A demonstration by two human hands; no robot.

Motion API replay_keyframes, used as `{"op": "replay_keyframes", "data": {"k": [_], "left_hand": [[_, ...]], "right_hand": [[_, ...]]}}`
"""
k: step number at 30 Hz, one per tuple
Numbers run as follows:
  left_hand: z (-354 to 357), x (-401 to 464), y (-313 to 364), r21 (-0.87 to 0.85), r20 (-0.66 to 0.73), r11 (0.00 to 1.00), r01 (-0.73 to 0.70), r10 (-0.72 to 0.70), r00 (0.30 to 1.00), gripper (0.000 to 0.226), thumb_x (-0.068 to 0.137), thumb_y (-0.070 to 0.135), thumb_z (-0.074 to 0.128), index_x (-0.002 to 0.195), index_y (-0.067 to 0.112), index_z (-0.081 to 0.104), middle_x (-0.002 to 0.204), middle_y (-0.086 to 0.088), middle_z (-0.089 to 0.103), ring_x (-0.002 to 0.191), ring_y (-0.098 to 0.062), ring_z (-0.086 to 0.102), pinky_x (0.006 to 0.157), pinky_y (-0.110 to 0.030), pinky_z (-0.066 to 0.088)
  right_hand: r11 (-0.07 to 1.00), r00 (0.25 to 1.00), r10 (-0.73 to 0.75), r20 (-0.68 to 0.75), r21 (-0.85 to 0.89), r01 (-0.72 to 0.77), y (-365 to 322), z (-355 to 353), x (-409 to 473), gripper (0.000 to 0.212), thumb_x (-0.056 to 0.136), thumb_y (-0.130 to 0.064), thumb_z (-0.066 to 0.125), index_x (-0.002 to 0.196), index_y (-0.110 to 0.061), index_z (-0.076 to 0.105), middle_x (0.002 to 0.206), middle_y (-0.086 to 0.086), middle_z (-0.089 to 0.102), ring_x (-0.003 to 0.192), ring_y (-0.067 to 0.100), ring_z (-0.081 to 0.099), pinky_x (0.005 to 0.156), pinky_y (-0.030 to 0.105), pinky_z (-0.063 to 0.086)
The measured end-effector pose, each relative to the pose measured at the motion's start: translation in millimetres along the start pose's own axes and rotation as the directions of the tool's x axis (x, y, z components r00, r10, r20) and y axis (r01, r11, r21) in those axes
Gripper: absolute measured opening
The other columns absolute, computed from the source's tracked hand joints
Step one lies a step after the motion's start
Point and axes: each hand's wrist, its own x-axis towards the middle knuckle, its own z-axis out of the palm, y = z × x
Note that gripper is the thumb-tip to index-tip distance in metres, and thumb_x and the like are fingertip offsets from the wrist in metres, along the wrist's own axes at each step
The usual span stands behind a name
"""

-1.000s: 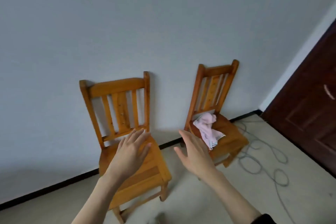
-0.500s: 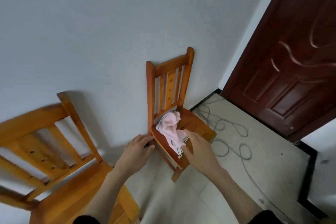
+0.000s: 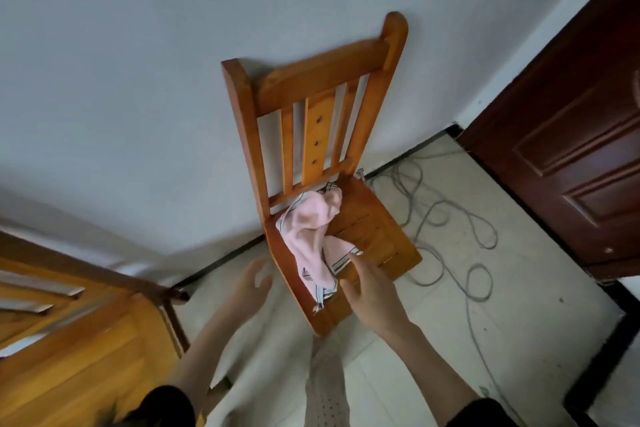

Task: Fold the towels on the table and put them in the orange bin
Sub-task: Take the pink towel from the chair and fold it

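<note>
Head view: a pink towel (image 3: 313,236) lies crumpled on the seat of a wooden chair (image 3: 374,232) in the middle of the frame. The chair's slatted back leans against a pale wall (image 3: 138,80). The towel's long axis runs from the upper right, where a bunched end sits near the base of the back slats, down toward the lower left, where a narrow tail with a striped border hangs over the seat's front-left edge. A second striped edge fans out to the right at mid-length.

The right hand (image 3: 372,295) is at lower centre-right, fingers spread and loosely extended, holding nothing, its fingertips just beside the towel's striped edge over the front of the seat; whether they touch the cloth cannot be told. The left hand (image 3: 252,282) is lower centre-left, blurred, fingers relaxed and slightly bent, empty, just beside the seat's left edge and apart from the towel. Both forearms reach up from the bottom of the frame, with dark sleeves (image 3: 166,406) at the edge.

A second wooden chair (image 3: 76,357) fills the lower left corner. Grey cable (image 3: 446,218) lies in loops on the light floor (image 3: 540,288) right of the first chair. A dark brown panelled door (image 3: 571,156) occupies the right side.
</note>
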Motion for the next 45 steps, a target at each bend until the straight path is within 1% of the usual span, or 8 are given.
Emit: {"op": "replay_keyframes", "data": {"k": [9,16,21,27,32,35,38,45], "left_hand": [[84.0,116.7,5.0,-0.344,0.049,0.844,0.411,-0.421,0.906,0.043,0.097,0.013,0.044,0.138,0.004,0.035,0.136,-0.018,0.047,0.121,-0.032,0.049,0.096,-0.037,0.041],[112.7,211.5,-30.2,-0.308,-0.060,0.899,0.311,-0.344,0.937,0.036,0.097,0.020,0.045,0.131,0.008,0.045,0.124,-0.016,0.057,0.090,-0.021,0.060,0.070,-0.015,0.049],[127.3,255.5,-45.2,-0.719,0.045,0.563,0.408,-0.548,0.835,0.027,0.094,0.015,0.045,0.119,0.008,0.052,0.106,-0.013,0.061,0.091,-0.027,0.060,0.084,-0.041,0.052],[130.3,264.8,-35.0,-0.798,-0.009,0.489,0.351,-0.593,0.805,0.023,0.087,0.007,0.052,0.109,0.009,0.060,0.091,-0.012,0.060,0.078,-0.026,0.053,0.065,-0.037,0.042],[117.1,241.5,-8.2,-0.597,-0.157,0.764,0.245,-0.412,0.898,0.014,0.088,0.013,0.059,0.102,0.008,0.060,0.099,-0.016,0.065,0.094,-0.037,0.061,0.086,-0.051,0.051],[102.2,219.4,16.0,-0.408,-0.143,0.905,0.119,-0.193,0.971,0.016,0.088,0.018,0.062,0.093,0.003,0.063,0.090,-0.023,0.065,0.083,-0.040,0.060,0.076,-0.049,0.051],[81.4,194.4,45.9,-0.233,-0.070,0.972,-0.037,0.021,0.997,0.014,0.086,0.016,0.064,0.075,0.011,0.057,0.067,-0.015,0.052,0.063,-0.030,0.045,0.059,-0.035,0.036],[11.0,128.7,90.4,-0.040,-0.043,0.966,-0.254,0.253,0.967,0.010,0.087,0.026,0.063,0.077,0.023,0.061,0.067,0.012,0.057,0.062,0.000,0.054,0.058,-0.011,0.040]], "right_hand": [[0.949,0.910,-0.231,0.345,-0.128,0.290,60.4,43.1,135.4,0.055,0.099,-0.042,0.032,0.148,-0.023,0.018,0.155,-0.002,0.022,0.143,0.016,0.019,0.116,0.043,0.022],[0.870,0.813,-0.288,0.506,-0.216,0.442,89.6,133.6,199.2,0.054,0.099,-0.037,0.032,0.148,-0.026,0.011,0.158,0.002,0.008,0.145,0.024,0.005,0.113,0.053,0.014],[0.872,0.796,-0.284,0.535,-0.202,0.446,119.4,176.1,212.4,0.057,0.098,-0.034,0.032,0.149,-0.026,0.006,0.159,0.003,0.001,0.145,0.025,0.004,0.114,0.053,0.016],[0.886,0.791,-0.304,0.531,-0.148,0.440,127.0,178.9,206.6,0.059,0.097,-0.035,0.034,0.148,-0.023,0.007,0.158,0.005,0.005,0.145,0.023,0.008,0.115,0.051,0.020],[0.957,0.939,-0.259,0.224,0.193,0.218,106.7,137.7,217.2,0.023,0.098,-0.025,0.045,0.106,-0.009,0.061,0.102,0.007,0.066,0.088,0.015,0.063,0.077,0.031,0.053],[0.937,0.948,-0.315,-0.045,0.145,0.318,93.6,95.7,230.0,0.034,0.093,-0.017,0.054,0.127,-0.011,0.051,0.122,0.006,0.058,0.111,0.017,0.056,0.091,0.028,0.050],[0.904,0.904,-0.425,0.053,-0.038,0.427,76.7,57.5,234.7,0.057,0.091,-0.012,0.053,0.144,-0.022,0.033,0.146,0.006,0.037,0.136,0.023,0.031,0.107,0.040,0.038],[0.855,0.854,-0.516,0.063,-0.012,0.518,21.9,-8.3,209.0,0.022,0.090,-0.016,0.055,0.111,-0.019,0.062,0.127,0.000,0.052,0.124,0.018,0.043,0.102,0.035,0.039]]}}
